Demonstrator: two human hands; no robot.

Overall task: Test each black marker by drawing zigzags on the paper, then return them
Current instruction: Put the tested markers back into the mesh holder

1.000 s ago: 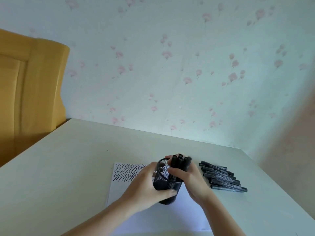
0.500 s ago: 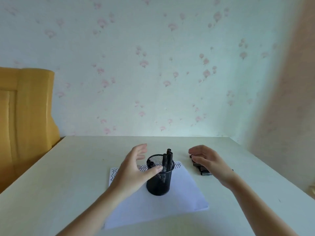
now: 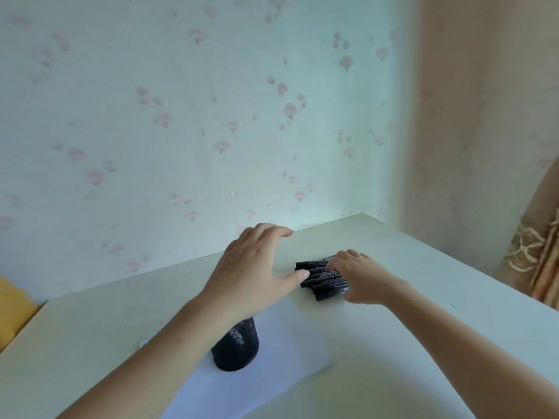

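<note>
Markers point(image 3: 323, 278), black and capped, lie in a tight bunch on the pale bench point(image 3: 423, 285), side by side and touching one another, just past the right edge of the sheet of paper point(image 3: 290, 343). Printed white lettering runs along their barrels, too small to read. The right hand point(image 3: 360, 275) rests on top of the bunch near its right end, its fingers point(image 3: 335, 263) curled down over the barrels so that they press and gather the markers; whether the thumb has got underneath any of them is hidden. The left hand point(image 3: 254, 273) is stretched out above the bench with its fingers spread and nearly straight, holding nothing. Its thumb tip comes right up to the left ends of the markers, though it is hard to say if it actually touches them.

Under the left wrist stands a black mesh cup point(image 3: 237, 346), upright on the paper. Its rim and whatever is inside are covered by the forearm, so only the lower wall shows. The paper lies flat on the bench with its near right corner plainly in sight; any drawing on it is hidden by the arm.

Behind the bench rises a pale wall point(image 3: 211, 116) dotted with faint pink flowers. A patterned curtain point(image 3: 541, 261) hangs at the far right, and a bit of yellow furniture point(image 3: 13, 309) shows at the left edge.
</note>
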